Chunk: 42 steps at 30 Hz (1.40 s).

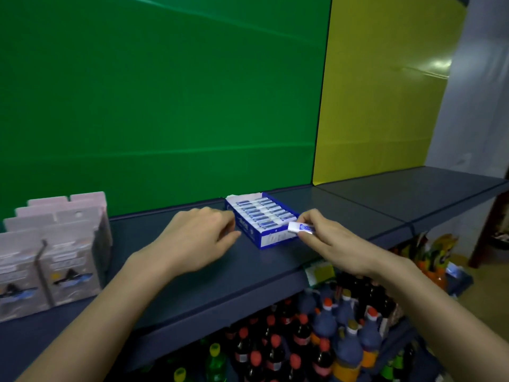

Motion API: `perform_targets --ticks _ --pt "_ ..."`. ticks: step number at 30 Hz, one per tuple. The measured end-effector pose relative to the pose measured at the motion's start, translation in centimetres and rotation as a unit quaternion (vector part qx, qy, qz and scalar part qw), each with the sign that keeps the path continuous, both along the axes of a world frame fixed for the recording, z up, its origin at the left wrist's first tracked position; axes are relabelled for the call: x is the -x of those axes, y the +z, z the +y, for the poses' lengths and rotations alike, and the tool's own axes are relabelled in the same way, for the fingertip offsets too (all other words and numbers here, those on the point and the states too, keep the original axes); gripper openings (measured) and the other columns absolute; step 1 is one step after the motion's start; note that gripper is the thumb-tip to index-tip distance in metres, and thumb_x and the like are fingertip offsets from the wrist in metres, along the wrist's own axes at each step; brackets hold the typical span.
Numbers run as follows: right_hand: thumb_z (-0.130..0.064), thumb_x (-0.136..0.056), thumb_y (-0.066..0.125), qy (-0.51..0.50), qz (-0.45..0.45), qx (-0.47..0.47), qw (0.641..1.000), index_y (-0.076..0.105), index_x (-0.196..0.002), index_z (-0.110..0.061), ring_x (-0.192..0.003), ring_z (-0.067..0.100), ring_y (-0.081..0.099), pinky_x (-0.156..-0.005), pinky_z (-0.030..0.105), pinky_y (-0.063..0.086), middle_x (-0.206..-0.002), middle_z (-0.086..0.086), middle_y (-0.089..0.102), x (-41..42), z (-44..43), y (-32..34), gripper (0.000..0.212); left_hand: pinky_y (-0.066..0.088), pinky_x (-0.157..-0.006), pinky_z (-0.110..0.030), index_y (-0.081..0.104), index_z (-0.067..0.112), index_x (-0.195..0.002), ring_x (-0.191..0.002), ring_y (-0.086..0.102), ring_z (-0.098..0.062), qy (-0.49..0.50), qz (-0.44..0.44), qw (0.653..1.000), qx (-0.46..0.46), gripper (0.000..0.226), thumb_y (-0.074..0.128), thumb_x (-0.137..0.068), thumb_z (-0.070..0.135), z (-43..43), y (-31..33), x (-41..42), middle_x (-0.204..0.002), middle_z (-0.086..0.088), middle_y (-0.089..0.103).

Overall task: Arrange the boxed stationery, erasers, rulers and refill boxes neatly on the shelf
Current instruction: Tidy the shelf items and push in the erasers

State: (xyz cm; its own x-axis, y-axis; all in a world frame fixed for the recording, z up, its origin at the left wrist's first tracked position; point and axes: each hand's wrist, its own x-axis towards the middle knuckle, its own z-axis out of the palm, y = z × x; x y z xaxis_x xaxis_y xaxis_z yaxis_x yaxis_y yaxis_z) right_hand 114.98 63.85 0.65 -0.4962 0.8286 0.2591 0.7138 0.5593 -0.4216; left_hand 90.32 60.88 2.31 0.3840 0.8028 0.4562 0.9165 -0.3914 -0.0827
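the step in hand looks like filling the eraser box point(271, 241): the right hand point(334, 241) pinches one loose eraser point(300, 228), white with a blue sleeve, between thumb and fingertips, just over the box's front right corner. the blue open-topped box sits on the dark shelf point(363, 213), near the back, angled a little against the green panel point(165, 92). rows of sleeved erasers fill it.

the left hand point(197, 239) lies on the shelf at the box's left side, fingers curled toward its wall. i judge it is steadying the box, but whether the fingertips grip the wall, merely touch it or stop just short i cannot tell.

the next move, as i read it, calls for finding a free slot at the front of the box, turning the eraser to match its neighbours and pressing it in flat without nudging the box crooked. after that the box probably wants squaring to the shelf edge.

hard to make out: any gap in the front row is hidden behind the held eraser and fingers, and the box lettering is too blurred to read. the pink boxes point(57, 244) standing at the left are cut off by the frame. no rulers or refill boxes show. the bottles point(303, 343) on the level below are dim.
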Motion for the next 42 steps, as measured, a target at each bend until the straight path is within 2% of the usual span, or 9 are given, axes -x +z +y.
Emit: perform_targets --ticks 6,12,14,20,23,27,30,36,42 --pt "-0.036 -0.092 0.048 0.033 -0.031 -0.057 0.997 0.056 -0.11 -0.022 -0.1 0.009 0.046 -0.08 0.018 0.032 -0.106 -0.004 0.054 -1.3 7.2 1.1 0.025 0.043 -0.07 -0.034 0.052 0.021 -0.092 -0.09 0.058 -0.023 0.03 0.008 0.999 -0.007 0.028 0.036 -0.092 0.044 4.8 0.2 -1.6 -0.097 0.003 0.064" --pt "-0.035 -0.085 0.06 0.103 -0.051 -0.036 0.993 0.065 -0.108 -0.025 -0.096 0.005 0.056 -0.086 0.026 0.045 -0.102 -0.012 0.062 -1.5 12.1 0.8 0.025 0.038 -0.067 -0.032 0.052 0.022 -0.092 -0.092 0.058 -0.022 0.076 0.014 0.997 0.009 0.029 0.036 -0.092 0.045 7.6 -0.7 -2.3 -0.098 0.005 0.064" --pt "-0.034 -0.081 0.066 0.133 -0.032 -0.01 0.991 0.068 -0.103 -0.026 -0.094 -0.002 0.059 -0.086 0.021 0.047 -0.099 -0.017 0.065 -1.7 13.2 0.9 0.023 0.037 -0.066 -0.032 0.051 0.023 -0.093 -0.094 0.058 -0.022 0.101 0.011 0.995 0.015 0.028 0.035 -0.092 0.046 8.0 -1.0 -2.6 -0.099 0.006 0.063" --pt "-0.036 -0.075 0.071 0.192 0.007 0.008 0.981 0.071 -0.097 -0.031 -0.092 -0.013 0.056 -0.078 0.005 0.042 -0.087 -0.029 0.061 -1.6 15.2 0.7 0.023 0.037 -0.066 -0.032 0.051 0.024 -0.093 -0.093 0.058 -0.024 0.176 0.004 0.984 0.018 0.029 0.035 -0.091 0.048 9.1 -1.5 -3.4 -0.1 0.005 0.063" --pt "-0.039 -0.073 0.072 0.202 0.028 -0.002 0.979 0.071 -0.094 -0.034 -0.091 -0.006 0.056 -0.077 0.01 0.041 -0.086 -0.025 0.062 -1.6 15.7 0.1 0.022 0.035 -0.065 -0.032 0.051 0.024 -0.093 -0.092 0.058 -0.025 0.209 -0.001 0.978 0.015 0.03 0.035 -0.091 0.049 9.3 -1.5 -3.9 -0.099 0.004 0.063" --pt "-0.032 -0.073 0.075 0.251 0.017 0.023 0.967 0.074 -0.085 -0.026 -0.078 0.003 0.061 -0.07 0.016 0.048 -0.081 -0.011 0.067 -1.4 16.4 0.7 0.014 0.037 -0.065 -0.032 0.051 0.026 -0.092 -0.091 0.059 -0.023 0.237 -0.018 0.971 0.005 0.028 0.035 -0.09 0.05 9.2 -1.8 -4.6 -0.097 0.005 0.063" --pt "-0.028 -0.071 0.077 0.264 -0.018 0.047 0.963 0.073 -0.082 -0.023 -0.069 0.001 0.063 -0.066 0.013 0.049 -0.076 -0.005 0.071 -0.9 16.8 1.3 0.012 0.037 -0.064 -0.031 0.051 0.027 -0.09 -0.089 0.059 -0.021 0.248 -0.033 0.968 0.015 0.027 0.036 -0.09 0.05 9.1 -2.1 -4.8 -0.096 0.007 0.064" --pt "-0.02 -0.068 0.08 0.267 -0.062 0.101 0.956 0.071 -0.075 -0.025 -0.059 -0.004 0.061 -0.053 0.005 0.041 -0.07 -0.007 0.07 0.0 17.5 2.2 0.012 0.042 -0.066 -0.032 0.052 0.025 -0.087 -0.085 0.058 -0.021 0.268 -0.06 0.96 0.056 0.03 0.037 -0.089 0.052 9.2 -2.5 -5.1 -0.093 0.006 0.064" --pt "-0.025 -0.07 0.078 0.278 -0.056 0.138 0.949 0.07 -0.082 -0.027 -0.064 -0.002 0.055 -0.057 0.011 0.043 -0.075 -0.011 0.066 -0.3 17.9 1.9 0.015 0.041 -0.066 -0.033 0.052 0.019 -0.088 -0.083 0.057 -0.023 0.287 -0.101 0.948 0.094 0.038 0.034 -0.091 0.051 9.8 -3.2 -5.7 -0.09 0.001 0.063"
